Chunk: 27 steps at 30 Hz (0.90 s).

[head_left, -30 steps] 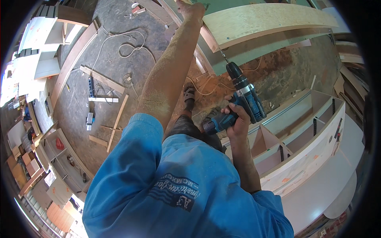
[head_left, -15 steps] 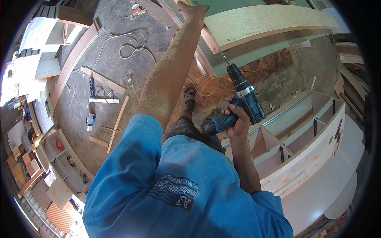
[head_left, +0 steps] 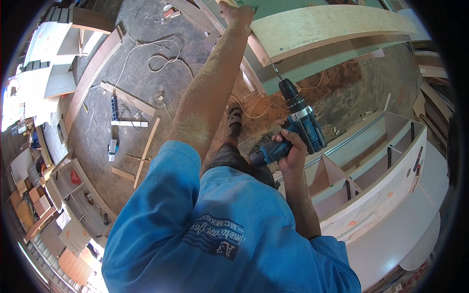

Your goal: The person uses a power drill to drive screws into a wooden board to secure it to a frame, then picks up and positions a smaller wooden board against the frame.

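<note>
The right hand grips the drill right of centre, its bit near the pale wooden panel, upper right. Left hand, top centre: grip cannot be determined. Off-axis pressure could make the bit slip or snap.

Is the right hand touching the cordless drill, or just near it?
Touching: the head view shows the right hand wrapped around the grip of the cordless drill.
</note>
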Each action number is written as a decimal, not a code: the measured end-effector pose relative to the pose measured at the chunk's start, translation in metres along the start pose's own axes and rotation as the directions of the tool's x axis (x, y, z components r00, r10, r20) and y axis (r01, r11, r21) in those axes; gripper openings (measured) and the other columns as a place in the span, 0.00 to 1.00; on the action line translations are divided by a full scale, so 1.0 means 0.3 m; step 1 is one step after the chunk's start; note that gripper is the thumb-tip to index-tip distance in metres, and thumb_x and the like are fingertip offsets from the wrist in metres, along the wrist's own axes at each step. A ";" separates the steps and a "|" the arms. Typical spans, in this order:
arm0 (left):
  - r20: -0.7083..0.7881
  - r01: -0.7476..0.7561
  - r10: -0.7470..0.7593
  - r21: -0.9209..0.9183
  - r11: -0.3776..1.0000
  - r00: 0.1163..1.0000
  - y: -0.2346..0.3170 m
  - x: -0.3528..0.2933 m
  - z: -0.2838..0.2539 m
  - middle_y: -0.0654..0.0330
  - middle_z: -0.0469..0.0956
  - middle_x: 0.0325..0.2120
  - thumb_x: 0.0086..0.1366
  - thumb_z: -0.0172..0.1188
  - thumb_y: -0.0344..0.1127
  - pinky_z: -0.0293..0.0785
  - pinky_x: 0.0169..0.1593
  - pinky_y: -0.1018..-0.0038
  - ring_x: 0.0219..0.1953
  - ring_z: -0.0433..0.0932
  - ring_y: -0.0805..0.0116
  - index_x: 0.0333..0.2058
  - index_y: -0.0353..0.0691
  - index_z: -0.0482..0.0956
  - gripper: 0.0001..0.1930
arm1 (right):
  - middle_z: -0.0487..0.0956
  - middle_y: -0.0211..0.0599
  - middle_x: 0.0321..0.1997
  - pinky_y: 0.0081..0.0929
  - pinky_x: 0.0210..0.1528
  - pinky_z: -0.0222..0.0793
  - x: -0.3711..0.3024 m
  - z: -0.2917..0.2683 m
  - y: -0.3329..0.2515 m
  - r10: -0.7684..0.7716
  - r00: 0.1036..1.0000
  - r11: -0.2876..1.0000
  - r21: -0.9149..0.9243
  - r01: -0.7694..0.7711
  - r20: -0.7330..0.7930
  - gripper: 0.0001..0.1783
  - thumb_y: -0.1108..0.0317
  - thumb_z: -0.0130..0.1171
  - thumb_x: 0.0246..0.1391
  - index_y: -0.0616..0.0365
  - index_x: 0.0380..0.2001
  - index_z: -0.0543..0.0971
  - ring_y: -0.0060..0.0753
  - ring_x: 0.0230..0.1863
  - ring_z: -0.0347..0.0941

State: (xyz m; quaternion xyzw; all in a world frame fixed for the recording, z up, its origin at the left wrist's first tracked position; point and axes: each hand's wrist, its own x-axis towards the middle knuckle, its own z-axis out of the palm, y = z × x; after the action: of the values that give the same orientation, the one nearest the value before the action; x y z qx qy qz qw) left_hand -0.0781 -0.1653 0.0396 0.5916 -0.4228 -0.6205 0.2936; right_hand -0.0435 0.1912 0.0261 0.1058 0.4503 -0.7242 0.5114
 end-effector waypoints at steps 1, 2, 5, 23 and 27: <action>-0.036 -0.011 0.011 -0.018 1.000 0.999 -0.026 0.064 -0.053 0.41 0.42 0.74 0.60 0.53 0.25 0.58 0.71 0.53 0.73 0.48 0.40 0.74 0.43 0.37 0.47 | 0.80 0.35 0.35 0.32 0.44 0.73 -0.009 0.017 0.001 0.027 0.999 0.999 -0.018 -0.027 0.026 0.19 0.73 0.64 0.51 0.70 0.47 0.78 0.24 0.30 0.74; -0.132 -0.064 0.072 0.065 0.996 0.989 -0.074 0.173 -0.105 0.40 0.42 0.73 0.60 0.53 0.26 0.59 0.71 0.55 0.73 0.49 0.40 0.74 0.43 0.38 0.47 | 0.80 0.34 0.33 0.31 0.44 0.72 -0.018 0.031 0.003 0.054 0.997 0.998 -0.035 -0.053 0.049 0.20 0.72 0.64 0.52 0.70 0.47 0.78 0.23 0.30 0.74; -0.192 -0.081 0.111 0.156 0.984 0.975 -0.111 0.241 -0.099 0.38 0.43 0.73 0.60 0.53 0.28 0.59 0.70 0.56 0.72 0.51 0.38 0.74 0.42 0.39 0.46 | 0.78 0.32 0.29 0.29 0.45 0.71 -0.017 0.031 0.003 0.067 0.997 0.996 -0.056 -0.065 0.034 0.20 0.71 0.64 0.52 0.70 0.48 0.78 0.23 0.30 0.73; -0.129 -0.031 0.045 0.113 0.993 0.991 -0.123 0.258 -0.080 0.44 0.49 0.70 0.65 0.57 0.31 0.59 0.69 0.55 0.71 0.52 0.47 0.72 0.40 0.42 0.42 | 0.77 0.32 0.32 0.25 0.36 0.74 -0.018 0.043 -0.007 0.038 0.999 0.999 0.015 -0.039 0.031 0.19 0.73 0.65 0.54 0.67 0.49 0.78 0.26 0.31 0.76; -0.028 -0.130 0.129 -0.365 0.922 0.991 -0.133 0.401 -0.189 0.47 0.70 0.55 0.61 0.64 0.33 0.70 0.57 0.62 0.57 0.70 0.54 0.62 0.34 0.62 0.32 | 0.81 0.46 0.51 0.30 0.44 0.76 -0.021 0.040 -0.012 0.060 0.995 0.998 0.004 -0.061 0.076 0.24 0.74 0.63 0.53 0.64 0.54 0.73 0.25 0.32 0.77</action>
State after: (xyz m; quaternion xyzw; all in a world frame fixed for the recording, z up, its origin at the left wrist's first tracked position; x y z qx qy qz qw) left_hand -0.0323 -0.2605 -0.0505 0.4983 -0.3375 -0.6666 0.4398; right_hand -0.0401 0.1864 0.0387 0.0934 0.4247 -0.7133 0.5496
